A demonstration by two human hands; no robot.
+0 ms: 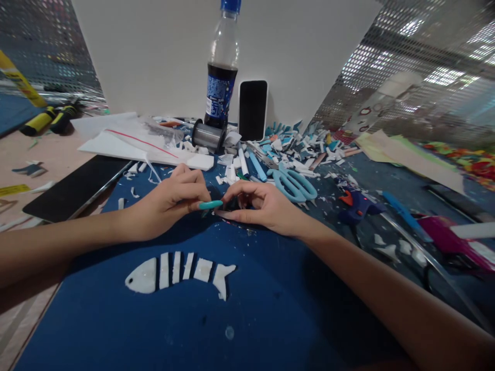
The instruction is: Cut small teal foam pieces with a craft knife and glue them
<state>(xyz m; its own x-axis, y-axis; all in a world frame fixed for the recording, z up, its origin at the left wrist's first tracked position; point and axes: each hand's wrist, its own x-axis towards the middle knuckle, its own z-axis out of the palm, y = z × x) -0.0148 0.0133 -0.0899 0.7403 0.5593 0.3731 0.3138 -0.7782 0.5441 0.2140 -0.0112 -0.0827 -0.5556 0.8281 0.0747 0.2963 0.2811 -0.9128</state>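
A small, slim teal piece [211, 204] sticks out from the pinched thumb and fingers of my left hand [180, 196]; its exact kind is unclear. My right hand [263, 203] faces it with fingers curled and closed near the piece's tip. Whatever lies between those right fingertips is hidden. Closer to me on the blue mat [154, 330] lies a white fish cut into separate segments, running from a head [142, 276] with a dark eye hole, through several narrow body strips [177, 267], to a forked tail [223, 280].
Behind my hands are light-blue scissors [294, 183], a heap of white and blue scraps [297, 149], a wire spool [209, 136], a cola bottle [219, 93] and an upright phone [252, 111]. A blue glue gun [359, 204] rests right; a dark tablet-like slab [77, 188] lies left.
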